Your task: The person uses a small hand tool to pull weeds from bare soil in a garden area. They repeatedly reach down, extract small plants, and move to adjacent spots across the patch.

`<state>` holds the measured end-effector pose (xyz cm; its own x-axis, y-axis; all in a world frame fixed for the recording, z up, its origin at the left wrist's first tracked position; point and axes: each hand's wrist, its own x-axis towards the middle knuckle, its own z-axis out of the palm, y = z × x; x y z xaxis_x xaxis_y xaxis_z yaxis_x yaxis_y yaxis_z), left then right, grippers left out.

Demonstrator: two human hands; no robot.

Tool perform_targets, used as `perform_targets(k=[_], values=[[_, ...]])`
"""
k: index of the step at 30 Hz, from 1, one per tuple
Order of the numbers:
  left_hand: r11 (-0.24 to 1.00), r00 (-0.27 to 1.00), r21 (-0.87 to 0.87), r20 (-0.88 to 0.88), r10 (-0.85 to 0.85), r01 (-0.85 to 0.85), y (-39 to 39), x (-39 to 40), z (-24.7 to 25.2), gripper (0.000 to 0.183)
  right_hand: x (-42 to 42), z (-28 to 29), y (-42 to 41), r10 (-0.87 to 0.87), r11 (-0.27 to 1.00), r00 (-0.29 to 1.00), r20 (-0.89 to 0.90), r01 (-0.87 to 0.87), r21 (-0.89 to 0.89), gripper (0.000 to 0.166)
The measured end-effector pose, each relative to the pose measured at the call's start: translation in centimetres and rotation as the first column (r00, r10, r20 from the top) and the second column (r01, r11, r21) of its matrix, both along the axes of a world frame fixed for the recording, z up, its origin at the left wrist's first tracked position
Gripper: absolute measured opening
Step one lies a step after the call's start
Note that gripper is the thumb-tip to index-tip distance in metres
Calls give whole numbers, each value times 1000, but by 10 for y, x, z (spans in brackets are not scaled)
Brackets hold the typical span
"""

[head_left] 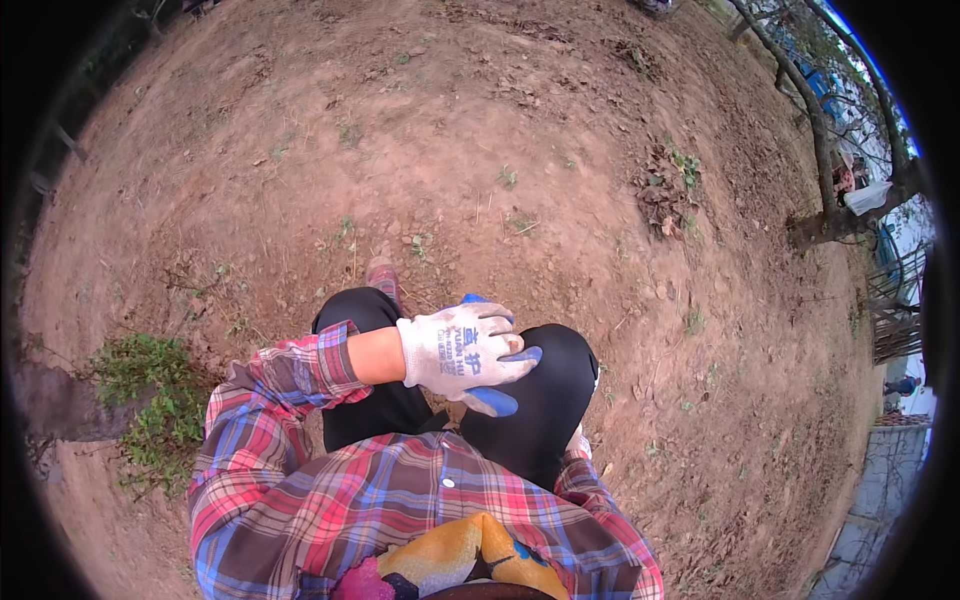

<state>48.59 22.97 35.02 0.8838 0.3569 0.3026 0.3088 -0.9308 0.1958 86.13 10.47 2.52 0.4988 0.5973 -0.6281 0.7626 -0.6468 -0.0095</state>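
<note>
My left hand (461, 352) wears a white knit work glove with blue-coated fingers and printed writing. It is held over my black-trousered knees, back of the hand up. The thumb and fingers are apart, and I see nothing in its grasp. Its fingertips overlap my right knee (562, 367) in the picture; whether they touch it I cannot tell. Of my right hand (580, 442) only a sliver of pale glove shows beside my right thigh. The rest is hidden by the leg. My left shoe (382, 274) is on the reddish bare soil (450, 180).
A leafy green shrub (161, 405) grows around a thick trunk (71, 405) at left. Dry leaves (664, 191) lie in a heap ahead to the right. At far right are a tree (817, 135), a white plastic bag (868, 197), stacked sticks (896, 334) and a block wall (885, 472).
</note>
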Motion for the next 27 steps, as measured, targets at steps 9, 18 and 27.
perform_targets(k=[9,18,27], values=[[940,906,254,299,-299,226,14,6,-10,46,2,-13,-30,-118,980,981,-155,140,140,39],[940,881,-29,357,-309,341,47,3,-1,35,-4,-97,119,-57,890,948,-314,190,414,25],[928,954,-299,263,-141,220,75,9,-16,28,28,-84,309,-287,770,924,-254,380,512,40]])
